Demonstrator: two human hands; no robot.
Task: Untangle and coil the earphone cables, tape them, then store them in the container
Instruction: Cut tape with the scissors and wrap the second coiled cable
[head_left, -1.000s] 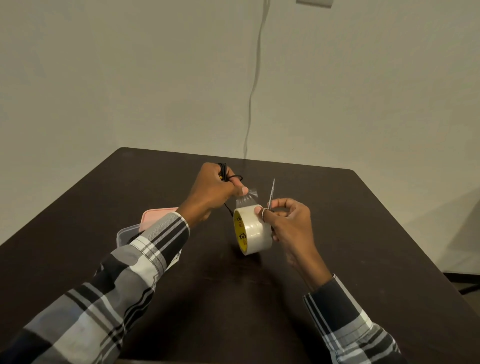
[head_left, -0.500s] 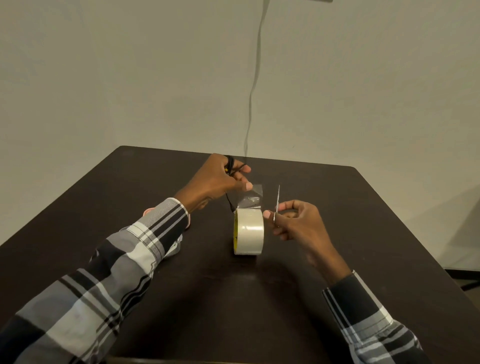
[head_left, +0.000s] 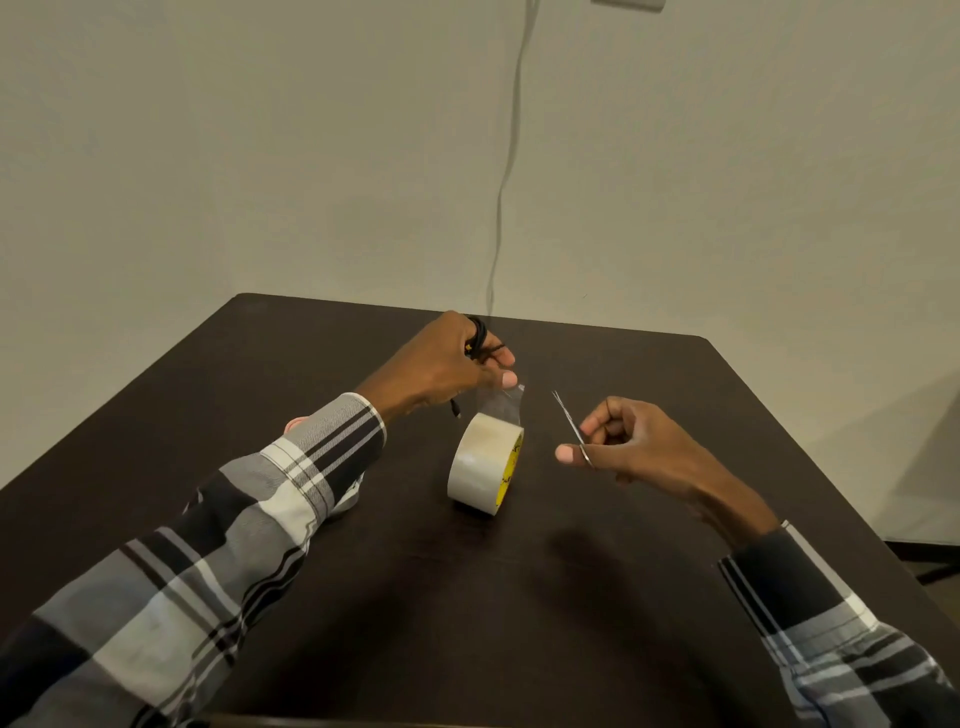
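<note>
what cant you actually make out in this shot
- Container, head view: only a pink corner shows behind the left sleeve.
- Earphone cable: mostly hidden inside the left hand.
- Scissors: handles hidden in the right hand; blades too thin to tell if open.

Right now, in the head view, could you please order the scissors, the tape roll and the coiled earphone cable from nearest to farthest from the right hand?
1. Scissors: held in the right hand itself.
2. Tape roll: standing on the table, to its left.
3. Coiled earphone cable: farthest, in the left hand.
</note>
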